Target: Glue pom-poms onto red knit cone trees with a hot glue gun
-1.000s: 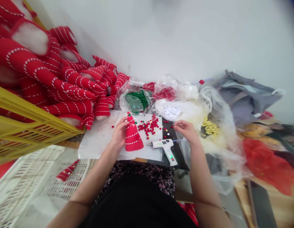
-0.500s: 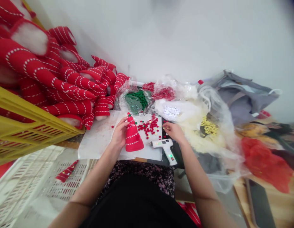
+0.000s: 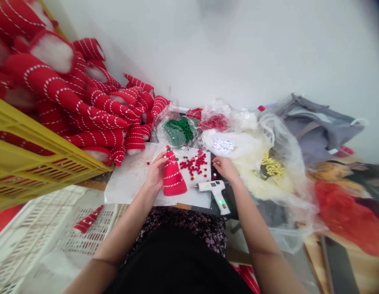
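Red striped cone hat (image 3: 173, 177) upright on white sheet (image 3: 128, 179), steadied by left hand (image 3: 155, 174), fingers curled against its side. Right hand (image 3: 224, 167) beside scattered red pompoms (image 3: 193, 163), fingertips pinched together; contents indiscernible. Glue gun (image 3: 214, 190) lying just below.

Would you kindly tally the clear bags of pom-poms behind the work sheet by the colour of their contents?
Green pom-pom bag: 1
Red pom-pom bag: 1
White pom-pom bag: 1
Yellow pom-pom bag: 1
Total: 4 bags
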The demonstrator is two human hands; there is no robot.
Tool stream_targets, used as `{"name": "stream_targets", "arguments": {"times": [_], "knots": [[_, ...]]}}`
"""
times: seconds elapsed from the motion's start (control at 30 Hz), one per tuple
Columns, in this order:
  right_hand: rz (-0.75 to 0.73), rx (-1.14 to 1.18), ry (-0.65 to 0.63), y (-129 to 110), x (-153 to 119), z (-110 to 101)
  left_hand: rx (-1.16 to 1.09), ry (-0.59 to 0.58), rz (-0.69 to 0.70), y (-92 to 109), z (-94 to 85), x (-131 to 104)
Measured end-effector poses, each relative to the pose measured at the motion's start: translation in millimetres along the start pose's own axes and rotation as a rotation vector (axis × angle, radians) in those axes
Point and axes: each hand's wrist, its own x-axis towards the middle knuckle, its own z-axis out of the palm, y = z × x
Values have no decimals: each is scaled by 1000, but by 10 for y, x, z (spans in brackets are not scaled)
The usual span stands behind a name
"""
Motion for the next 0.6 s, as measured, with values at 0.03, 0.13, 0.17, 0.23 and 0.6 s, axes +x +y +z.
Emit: {"name": "stream_targets", "arguments": {"times": [0.03, 0.13, 0.17, 0.23, 0.6], "knots": [[6, 36, 13, -16, -25, -19, -10, -7, -7, 0, -8, 1], [-1, 165, 37, -176, -159, -52, -36, -45, -36, -5, -19, 0], [-18, 248, 40, -270, -220, -51, -43, -57, -47, -7, -17, -2], [-71, 486, 37, -504, -352, -28, -54, -69, -67, -13, -2, -11], [-207, 896, 82, -1348, -628, 420, -50, -174, -61, -55, 105, -91]]}}
